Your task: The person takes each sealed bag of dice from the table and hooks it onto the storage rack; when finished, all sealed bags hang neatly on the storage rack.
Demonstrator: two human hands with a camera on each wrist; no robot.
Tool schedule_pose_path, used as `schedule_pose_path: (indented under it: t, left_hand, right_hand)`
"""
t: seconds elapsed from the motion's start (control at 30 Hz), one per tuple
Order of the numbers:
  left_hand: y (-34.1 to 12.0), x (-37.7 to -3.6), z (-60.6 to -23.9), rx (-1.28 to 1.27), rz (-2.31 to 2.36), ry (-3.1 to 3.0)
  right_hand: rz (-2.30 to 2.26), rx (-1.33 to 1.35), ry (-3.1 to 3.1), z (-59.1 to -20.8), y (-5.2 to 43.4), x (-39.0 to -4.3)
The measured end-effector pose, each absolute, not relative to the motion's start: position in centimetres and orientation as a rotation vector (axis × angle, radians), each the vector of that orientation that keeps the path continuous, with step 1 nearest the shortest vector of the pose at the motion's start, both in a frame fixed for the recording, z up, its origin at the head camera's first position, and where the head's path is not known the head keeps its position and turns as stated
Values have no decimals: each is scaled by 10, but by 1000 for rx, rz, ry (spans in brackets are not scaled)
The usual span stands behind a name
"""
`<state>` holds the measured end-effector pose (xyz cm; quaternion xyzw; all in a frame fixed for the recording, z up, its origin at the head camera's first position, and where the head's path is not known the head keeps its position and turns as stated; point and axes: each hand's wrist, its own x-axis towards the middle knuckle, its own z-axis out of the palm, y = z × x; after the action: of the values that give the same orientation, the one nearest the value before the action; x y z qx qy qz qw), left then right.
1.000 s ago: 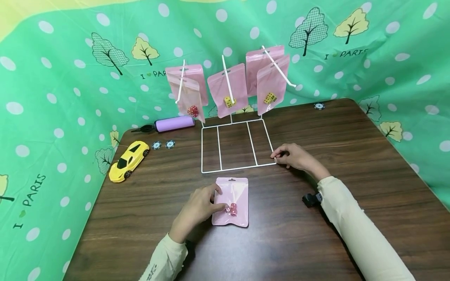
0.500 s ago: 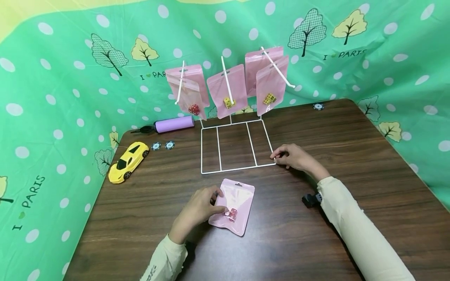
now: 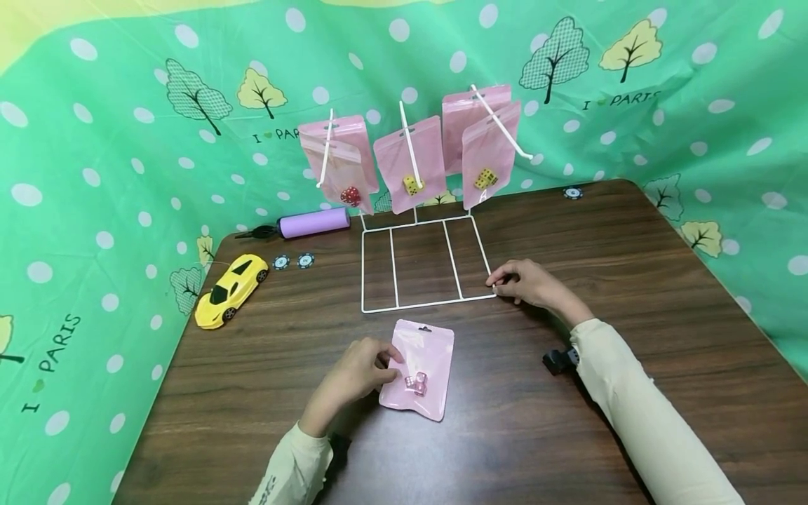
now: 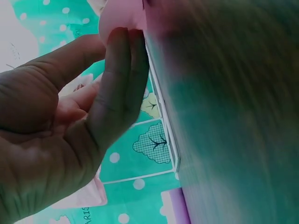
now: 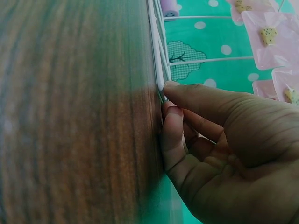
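Note:
A pink zip pouch [image 3: 435, 358] with pink dice [image 3: 416, 383] showing in it lies near the middle of the wooden table, its hole end tilted slightly right. My left hand [image 3: 360, 375] pinches its left edge between thumb and fingers; in the left wrist view the fingertips meet the pouch [image 4: 122, 16]. Farther back stands a white wire rack [image 3: 429, 304], its base flat on the table. My right hand [image 3: 527, 282] pinches the base's front right corner, and the right wrist view shows thumb and finger at the white wire [image 5: 158, 60].
Several pink pouches hang on the rack's prongs, among them one with yellow dice [image 3: 486, 140]. Left of the rack are a purple pump [image 3: 313, 222], a yellow toy car [image 3: 231, 291] and two poker chips [image 3: 306, 261]. Another chip [image 3: 573, 193] lies at the back right. A green curtain [image 3: 126, 210] surrounds the table.
The pouch turned, its hole end swinging right, then straightened slightly. My left thumb moved from beside the dice to the pouch's left edge. My right hand stayed at the rack's corner.

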<state>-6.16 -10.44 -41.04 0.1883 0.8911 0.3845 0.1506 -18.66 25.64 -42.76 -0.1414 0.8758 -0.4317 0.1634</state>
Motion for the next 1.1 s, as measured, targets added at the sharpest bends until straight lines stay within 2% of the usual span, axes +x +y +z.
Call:
schedule_pose_path:
  t: [0.43, 0.6, 1.1]
  left_hand:
    - [-109, -65, -405, 568, 1247, 2582]
    - [-113, -66, -399, 501, 1276, 2623]
    - [-128, -78, -362, 531, 1365, 2716]
  right_hand:
    - [-1234, -405, 2501, -429, 256, -187]
    - [-1216, -384, 2503, -431, 256, -188]
    - [-1217, -372, 2505, -430, 258, -187]
